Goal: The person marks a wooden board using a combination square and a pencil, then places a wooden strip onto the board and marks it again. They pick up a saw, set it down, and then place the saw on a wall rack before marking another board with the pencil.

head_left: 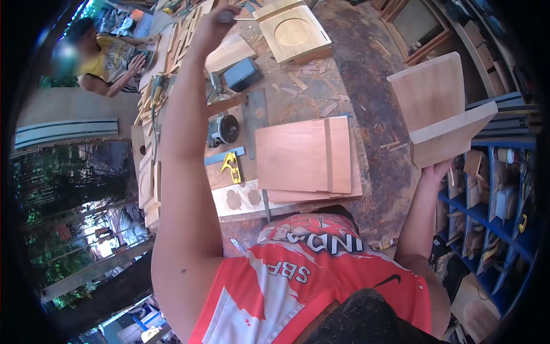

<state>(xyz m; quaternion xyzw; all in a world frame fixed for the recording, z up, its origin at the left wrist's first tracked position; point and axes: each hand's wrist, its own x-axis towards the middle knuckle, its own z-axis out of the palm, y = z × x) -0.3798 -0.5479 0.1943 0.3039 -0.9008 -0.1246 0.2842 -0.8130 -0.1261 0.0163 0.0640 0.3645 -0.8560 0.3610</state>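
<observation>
My right hand (438,169), at the right, grips an L-shaped wooden piece (429,94) from below. It is made of two pale boards joined at an angle and is held up beside the bench. My left hand (213,31) reaches far forward over the bench with its fingers curled closed. A small greyish thing shows at its fingertips, and a thin pale stick (246,19) juts out beside them; I cannot make out what is held. Close by lies a square wooden panel (295,31) with a round recess. Stacked flat reddish boards (292,155) lie nearest my body.
On the bench (372,114) are a yellow spring clamp (232,167), a dark-ended round power tool (223,129), a blue-grey box (240,74) and wood scraps. Wood strips line the left edge. Blue shelving (487,212) stands at right. Another person (112,60) works at far left.
</observation>
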